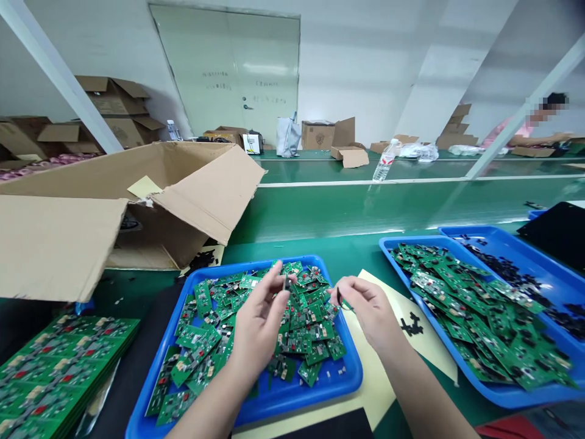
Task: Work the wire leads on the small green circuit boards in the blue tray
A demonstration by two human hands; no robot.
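My left hand (258, 320) is raised over a blue tray (354, 369) heaped with small green circuit boards (205, 338). Between its thumb and fingers it pinches a small dark piece (287, 282), seen edge-on, whose kind I cannot make out. To the right, above the tray's rim, my right hand (365, 308) has its fingers closed and curled. A thin dark curved piece (339, 299) shows at those fingertips, mostly covered by them. The two hands are apart. Several small black parts (412, 325) lie on cream paper (429, 347) beside my right hand.
A second blue tray (386, 244) of boards stands right, beside another blue tray (548, 262) with black parts. Stacked board panels (64, 372) sit at lower left. Behind them is an open cardboard box (59, 238). A water bottle (386, 161) and a person (516, 131) are farther back.
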